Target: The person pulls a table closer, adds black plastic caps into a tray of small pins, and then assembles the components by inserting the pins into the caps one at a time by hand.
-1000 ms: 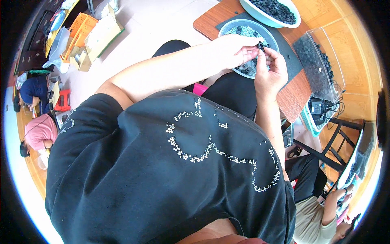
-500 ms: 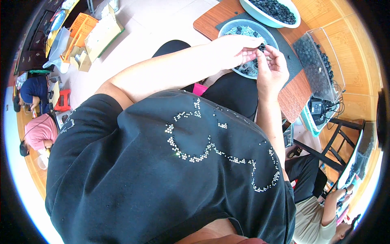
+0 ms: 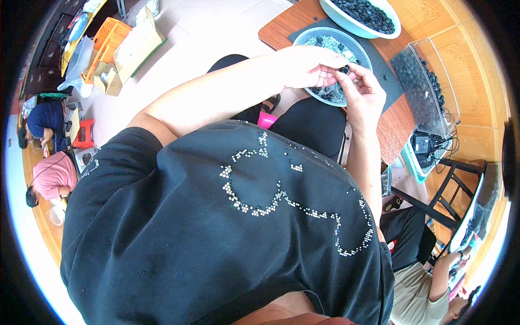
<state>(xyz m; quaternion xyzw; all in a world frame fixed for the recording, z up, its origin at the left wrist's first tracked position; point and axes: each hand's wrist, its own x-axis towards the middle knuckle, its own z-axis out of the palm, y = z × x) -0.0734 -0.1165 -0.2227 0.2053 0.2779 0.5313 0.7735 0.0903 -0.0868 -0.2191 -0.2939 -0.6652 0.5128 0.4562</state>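
Note:
My left hand (image 3: 303,66) and my right hand (image 3: 362,92) meet over a pale blue bowl (image 3: 313,37) of small black round parts on a wooden table (image 3: 290,21). Between the fingertips of both hands sits a small black part (image 3: 343,70). My left fingers pinch it from the left and my right fingers close on it from the right. My black top with a pattern of small studs (image 3: 244,216) fills the lower half of the view and hides my lap.
A second pale bowl (image 3: 346,23) of black parts stands farther back. A clear tray (image 3: 428,86) of black parts lies at the right of the table, with cables below it. Cardboard boxes (image 3: 135,46) and an orange crate (image 3: 105,35) sit on the floor at left. Other people sit at left and lower right.
Both hands have stayed over the bowl; the fingers have shifted slightly around the small black part.

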